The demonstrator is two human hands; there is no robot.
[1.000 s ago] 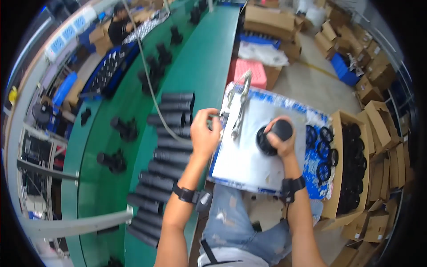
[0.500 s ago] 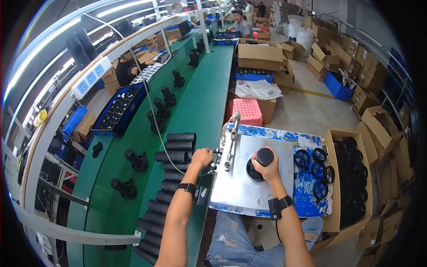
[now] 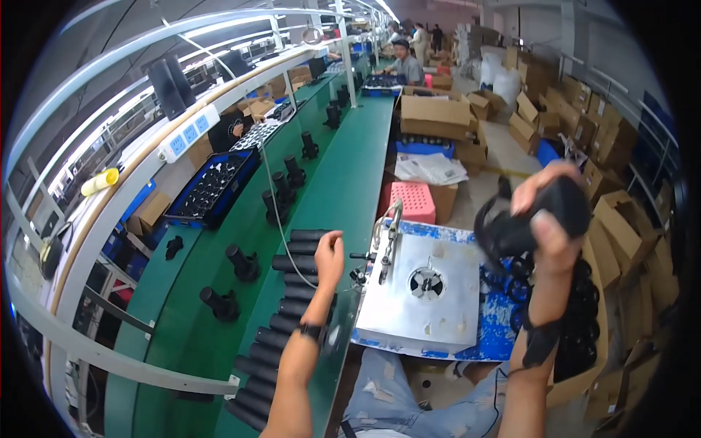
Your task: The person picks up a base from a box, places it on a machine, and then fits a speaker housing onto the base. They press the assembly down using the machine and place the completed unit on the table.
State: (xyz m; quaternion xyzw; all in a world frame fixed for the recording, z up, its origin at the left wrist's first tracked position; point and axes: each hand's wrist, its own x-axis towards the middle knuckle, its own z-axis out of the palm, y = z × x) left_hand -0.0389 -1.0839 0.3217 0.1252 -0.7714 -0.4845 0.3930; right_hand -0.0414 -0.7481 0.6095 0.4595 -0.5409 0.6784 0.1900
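Observation:
My right hand point(image 3: 551, 226) is raised over the right end of the blue bench, closed round a black tube with a flanged base point(image 3: 500, 230). The tube is tilted and blurred by motion. My left hand point(image 3: 331, 257) hovers above a row of black tubes point(image 3: 288, 321), fingers loosely bent and nothing visible in them. Just right of it, apart from it, is a small valve lever point(image 3: 359, 255). A metal plate fixture point(image 3: 387, 310) lies on the bench, with a round spoked opening point(image 3: 426, 283) and a pneumatic cylinder point(image 3: 389, 252) at its left.
Black tubes with flanged bases point(image 3: 241, 263) stand along the green conveyor point(image 3: 354, 160). Behind the bench is a pink stool point(image 3: 411, 198). At right sits a carton point(image 3: 602, 343) of black parts, partly hidden by my arm. A hose point(image 3: 277, 212) hangs before the conveyor. Co-workers sit farther off.
My right hand has lifted the black tube off the metal plate, up and to the right, uncovering the round opening. My left hand has come away from the valve lever. The view has shifted slightly.

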